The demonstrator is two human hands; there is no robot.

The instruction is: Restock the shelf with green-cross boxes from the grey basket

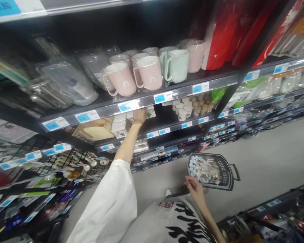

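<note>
My left hand (140,116) reaches into the second shelf, just under the upper shelf's front edge. Its fingers are hidden, so I cannot see whether they grip anything. Beside it is a small white pack with a green mark (150,112), and to its left a stack of white packs (120,125). My right hand (195,189) hangs low by the near side of a grey basket (227,168), fingers loosely bent and apart, holding nothing visible. In the basket on the floor lie several white-capped items (195,164) and small packs (209,168).
Pink mugs (121,79) and a mint mug (177,65) in plastic stand on the upper shelf (98,109). Small cups (182,109) sit further right on the second shelf. A cream-coloured container (97,129) is at its left. Another shelf (262,207) runs along the lower right.
</note>
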